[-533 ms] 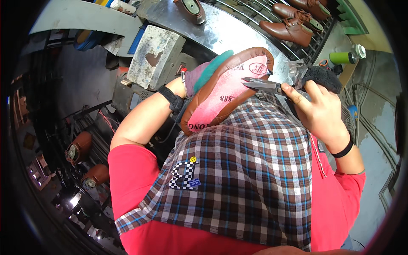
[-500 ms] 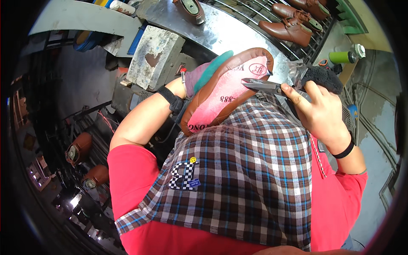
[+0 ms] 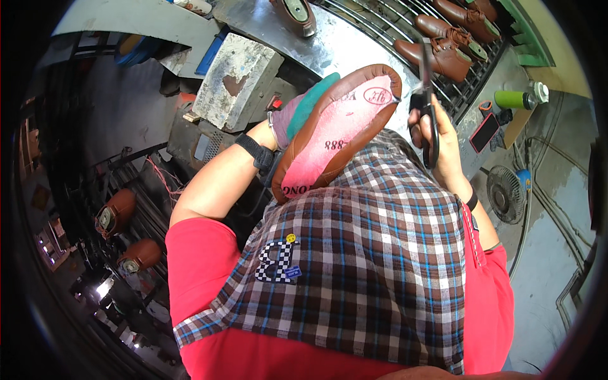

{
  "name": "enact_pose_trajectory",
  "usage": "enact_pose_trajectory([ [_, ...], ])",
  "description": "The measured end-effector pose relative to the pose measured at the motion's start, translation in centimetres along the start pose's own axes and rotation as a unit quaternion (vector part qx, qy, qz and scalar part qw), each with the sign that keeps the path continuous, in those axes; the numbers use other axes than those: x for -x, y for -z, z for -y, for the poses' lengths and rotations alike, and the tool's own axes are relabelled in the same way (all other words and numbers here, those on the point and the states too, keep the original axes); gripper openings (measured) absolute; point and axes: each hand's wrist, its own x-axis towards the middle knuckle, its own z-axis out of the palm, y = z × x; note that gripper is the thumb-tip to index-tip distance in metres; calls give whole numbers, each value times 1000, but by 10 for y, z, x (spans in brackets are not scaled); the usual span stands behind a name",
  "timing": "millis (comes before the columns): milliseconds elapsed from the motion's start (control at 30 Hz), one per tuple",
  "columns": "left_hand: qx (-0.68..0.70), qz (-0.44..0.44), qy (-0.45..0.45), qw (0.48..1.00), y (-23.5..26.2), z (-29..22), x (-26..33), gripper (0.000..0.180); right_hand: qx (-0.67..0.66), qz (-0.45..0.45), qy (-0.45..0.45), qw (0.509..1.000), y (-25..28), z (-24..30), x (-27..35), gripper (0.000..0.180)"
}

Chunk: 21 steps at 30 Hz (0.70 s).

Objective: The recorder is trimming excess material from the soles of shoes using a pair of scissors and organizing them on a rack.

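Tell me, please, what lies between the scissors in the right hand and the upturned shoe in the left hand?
Nothing: in the head view only bare metal bench shows between the scissors and the shoe.

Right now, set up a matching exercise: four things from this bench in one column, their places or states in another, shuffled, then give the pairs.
Things:
1. shoe with pink insole
2. scissors
3. green bottle
4. small fan

Places or states:
A. on the floor at the right
B. gripped in the right hand, blades pointing up
C. lying near the bench's right end
D. sole side up, held by the gloved left hand

Pairs: 1-D, 2-B, 3-C, 4-A
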Motion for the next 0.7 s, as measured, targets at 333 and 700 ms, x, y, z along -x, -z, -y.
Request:
enact_pose_trajectory([
  [333, -275, -5, -84, 958, -26, -28, 12, 51, 608, 33, 298, 736, -21, 69, 20, 76],
  [700, -215, -43, -124, 968, -19, -24, 36, 55, 118, 17, 8, 993, -54, 32, -6, 45],
])
